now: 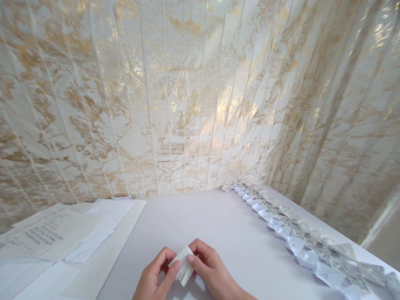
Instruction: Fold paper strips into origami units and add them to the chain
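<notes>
A small folded piece of white paper (185,266) is held between both hands, above the near part of the white table. My left hand (158,271) pinches its left edge between thumb and fingers. On the other side, my right hand (211,266) grips the upper right edge, thumb in front and fingers curled behind. Some of the fingertips are hidden behind the paper. A pale patch, perhaps another bit of paper, shows under my right hand, too unclear to name.
Loose sheets of paper (93,233), some printed, lie in a pile at the left. Along the right edge of the table (187,216) run rows of folded paper pieces (276,227), white and printed. Patterned gold-and-white curtains (187,104) hang behind the table and to its right.
</notes>
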A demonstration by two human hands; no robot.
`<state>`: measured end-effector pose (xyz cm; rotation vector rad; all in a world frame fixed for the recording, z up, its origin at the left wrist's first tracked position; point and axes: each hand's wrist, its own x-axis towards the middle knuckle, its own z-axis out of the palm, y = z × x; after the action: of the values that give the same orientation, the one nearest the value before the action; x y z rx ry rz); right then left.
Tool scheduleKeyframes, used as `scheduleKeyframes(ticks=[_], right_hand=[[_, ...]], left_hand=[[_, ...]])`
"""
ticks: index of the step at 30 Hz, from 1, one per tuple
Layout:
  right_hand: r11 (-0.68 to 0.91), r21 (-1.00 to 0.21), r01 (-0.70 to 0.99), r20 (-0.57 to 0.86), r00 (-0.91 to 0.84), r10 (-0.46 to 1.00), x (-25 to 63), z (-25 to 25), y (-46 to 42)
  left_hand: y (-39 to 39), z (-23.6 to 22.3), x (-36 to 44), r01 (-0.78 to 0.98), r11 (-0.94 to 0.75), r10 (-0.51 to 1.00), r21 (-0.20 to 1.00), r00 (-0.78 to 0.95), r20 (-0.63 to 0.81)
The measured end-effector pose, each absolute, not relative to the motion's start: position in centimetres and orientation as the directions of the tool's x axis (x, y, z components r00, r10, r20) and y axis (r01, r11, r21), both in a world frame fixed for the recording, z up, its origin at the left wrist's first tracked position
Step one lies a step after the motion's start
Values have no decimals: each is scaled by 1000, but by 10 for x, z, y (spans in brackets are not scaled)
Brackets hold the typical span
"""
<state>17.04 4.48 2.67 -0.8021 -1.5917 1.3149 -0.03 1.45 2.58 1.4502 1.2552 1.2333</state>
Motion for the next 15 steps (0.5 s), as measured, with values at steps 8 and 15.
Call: scheduleKeyframes(ticks=[8,15], right_hand=[[191,-977,-95,212,-334,918,167,16,48],[288,-937,-198,342,-347,873,166,25,45]], left_hand=[[14,21,1,278,-245,969,929,100,226],[17,22,-5,221,-328,943,919,25,331]])
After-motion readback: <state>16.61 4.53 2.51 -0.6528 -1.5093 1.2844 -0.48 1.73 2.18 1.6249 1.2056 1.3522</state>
